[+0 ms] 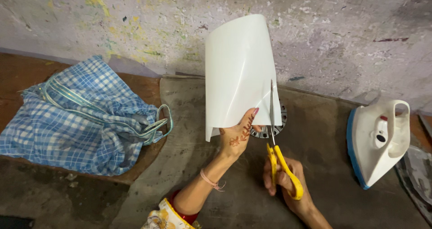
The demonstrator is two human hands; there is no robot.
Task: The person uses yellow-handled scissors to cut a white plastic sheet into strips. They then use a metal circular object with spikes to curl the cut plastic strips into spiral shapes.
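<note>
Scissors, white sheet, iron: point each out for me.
scissors (283, 170), head view, on the yellow handles.
white sheet (236, 71), head view, middle of the curved face.
iron (375, 139), head view, on the white body.

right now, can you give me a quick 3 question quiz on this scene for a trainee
1. True or false: the scissors in the right hand have yellow handles.
2. What does the left hand hold? A) a white sheet B) a blue cup C) a brush
3. What stands at the right, on the table?

Key: 1 true. 2 A, the curled white sheet. 3 a white and blue iron.
</note>
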